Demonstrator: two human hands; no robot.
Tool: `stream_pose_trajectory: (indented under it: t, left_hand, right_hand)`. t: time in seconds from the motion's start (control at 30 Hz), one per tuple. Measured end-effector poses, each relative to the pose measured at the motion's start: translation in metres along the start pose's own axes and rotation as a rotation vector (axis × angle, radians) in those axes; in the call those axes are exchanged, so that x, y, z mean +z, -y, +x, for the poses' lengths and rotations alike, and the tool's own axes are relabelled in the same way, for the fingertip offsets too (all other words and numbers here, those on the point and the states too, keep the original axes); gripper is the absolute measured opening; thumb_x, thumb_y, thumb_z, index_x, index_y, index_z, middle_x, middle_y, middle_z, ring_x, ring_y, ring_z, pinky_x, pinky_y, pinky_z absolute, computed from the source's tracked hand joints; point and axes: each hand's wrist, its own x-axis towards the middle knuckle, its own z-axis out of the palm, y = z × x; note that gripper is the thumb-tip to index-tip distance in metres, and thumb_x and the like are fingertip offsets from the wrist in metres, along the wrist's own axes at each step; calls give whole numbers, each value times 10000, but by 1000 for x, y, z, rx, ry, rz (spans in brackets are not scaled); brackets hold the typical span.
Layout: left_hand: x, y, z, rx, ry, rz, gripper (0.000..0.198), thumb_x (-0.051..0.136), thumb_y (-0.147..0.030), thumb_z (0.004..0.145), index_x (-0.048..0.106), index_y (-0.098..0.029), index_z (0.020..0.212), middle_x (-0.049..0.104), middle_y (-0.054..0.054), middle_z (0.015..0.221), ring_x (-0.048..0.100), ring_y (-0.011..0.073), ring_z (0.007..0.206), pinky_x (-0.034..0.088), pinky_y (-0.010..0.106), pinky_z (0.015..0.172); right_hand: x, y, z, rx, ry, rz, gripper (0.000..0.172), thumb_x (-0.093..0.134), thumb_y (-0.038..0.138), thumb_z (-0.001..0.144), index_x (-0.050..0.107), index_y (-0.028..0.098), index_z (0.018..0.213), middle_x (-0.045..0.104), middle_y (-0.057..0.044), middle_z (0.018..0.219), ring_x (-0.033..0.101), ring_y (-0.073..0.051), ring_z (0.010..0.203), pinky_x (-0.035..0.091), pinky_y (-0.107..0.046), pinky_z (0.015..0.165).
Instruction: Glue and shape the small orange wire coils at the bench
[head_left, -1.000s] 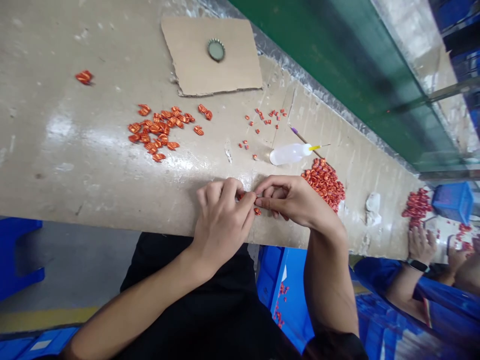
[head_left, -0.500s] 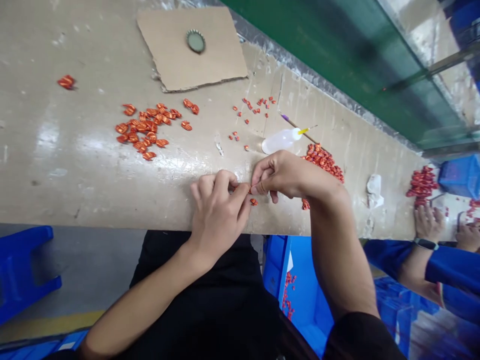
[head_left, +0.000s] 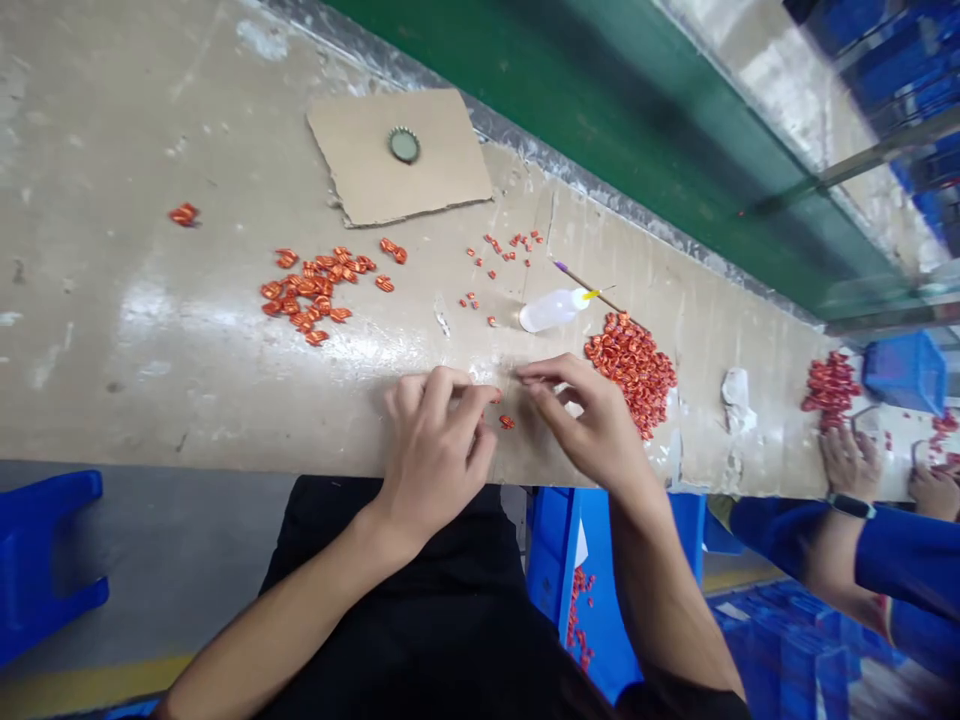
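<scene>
right hand (head_left: pixel 592 420) drawn apart, near table edge (head_left: pixel 225 470)

- A tiny shiny orange bit (head_left: pixel 496 396), pinched at the fingertips (head_left: pixel 491 393) of the left hand (head_left: pixel 435 450)
- Another tiny orange bit (head_left: pixel 507 422), lying alone just beside that hand
- A loose heap of ridged red-orange pieces (head_left: pixel 632 373), right of the right hand (head_left: pixel 585 420)

Scuffed workbench (head_left: pixel 187 400), cardboard square (head_left: pixel 442 170) (bottle cap (head_left: pixel 404 145) on top), squeeze bottle (head_left: pixel 551 310), crimped orange pieces (head_left: pixel 307 295)

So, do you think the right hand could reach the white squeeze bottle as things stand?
Probably yes: the right hand sits close below the squeeze bottle, with nothing in the way.
</scene>
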Motion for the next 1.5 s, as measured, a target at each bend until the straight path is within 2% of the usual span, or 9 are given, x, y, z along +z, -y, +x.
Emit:
stream_pose_trajectory:
  t: [0.1, 0.23, 0.37, 0.47, 0.6, 0.8, 1.2, 1.33, 1.5]
  left_hand:
    - [-6, 4, -3, -35, -17, -107, 224, 632, -100, 1010, 703, -254, 1157, 693, 72, 1154, 585, 280, 1089, 417, 457, 946]
    - [-11, 7, -10, -31, -5, -80, 252, 648, -87, 983, 655, -254, 1171, 688, 76, 1185, 617, 291, 1122, 434, 474, 969]
    - [-10, 6, -13, -4, 0, -7, 285, 699, -128, 995, 656, -244, 1252, 690, 102, 1219, 627, 318, 1147, 469, 499, 977]
    - [-7, 4, -11, 15, 10, 53, 299, 728, -150, 988, 672, -231, 1270, 695, 118, 1231, 609, 337, 1156, 491, 506, 966]
    - [-4, 4, -10, 35, 1, 83, 295, 733, -163, 989, 700, -232, 1274, 718, 121, 1233, 586, 333, 1123, 511, 500, 933]
    - [-3, 4, -11, 23, -10, 99, 274, 748, -176, 984, 725, -243, 1248, 728, 120, 1215, 607, 332, 1120, 543, 501, 940]
    - [-2, -1, -11, 6, -7, 310, 167, 729, -226, 948, 731, -220, 1115, 696, 167, 1119, 583, 367, 1002, 502, 506, 826]
    - [-2, -3, -11, -10, 23, 301, 135, 729, -226, 976, 728, -224, 1111, 714, 155, 1101, 596, 366, 1027, 492, 525, 859]
    - [1, -4, -11, -14, 8, 201, 260, 750, -184, 964, 711, -247, 1213, 750, 108, 1221, 611, 335, 1116, 478, 506, 927]
  right_hand:
    - [16, 2, -16, -217, 30, -111, 352, 629, 244, 1122, 754, 317, 1443, 727, -95, 1573, 629, -326, 1528, 498, -570, 1303]
    - [31, -4, -25, -270, 36, -143, 464, 677, 268, 1098, 646, 327, 1557, 619, -118, 1693, 534, -350, 1623, 437, -617, 1360]
    - [33, -15, -23, -183, -311, -8, 326, 742, 318, 1069, 644, 302, 1381, 680, -137, 1449, 670, -330, 1396, 584, -542, 1160]
    - [28, -20, -9, -53, -535, 99, 458, 819, 389, 1017, 583, 293, 1398, 648, -117, 1353, 722, -257, 1073, 623, -438, 888]
    - [19, -16, 24, 45, -433, 120, 736, 878, 458, 954, 525, 274, 1573, 700, -79, 1206, 633, -193, 773, 582, -408, 740]
    - [17, 15, 57, 33, -398, 86, 231, 810, 463, 1005, 695, 263, 1019, 627, 20, 752, 564, -173, 657, 478, -342, 623]
    - [63, 69, 91, -268, 244, -57, 371, 788, 380, 1065, 732, 266, 1414, 849, -12, 1060, 760, -238, 974, 535, -362, 869]
    - [39, 56, 90, -245, 227, -17, 589, 800, 334, 1030, 659, 212, 1589, 835, -36, 1083, 745, -227, 888, 562, -368, 836]
    - [10, 25, 110, -138, -175, -100, 319, 705, 286, 1053, 824, 208, 1339, 826, -71, 1043, 695, -219, 798, 591, -402, 863]
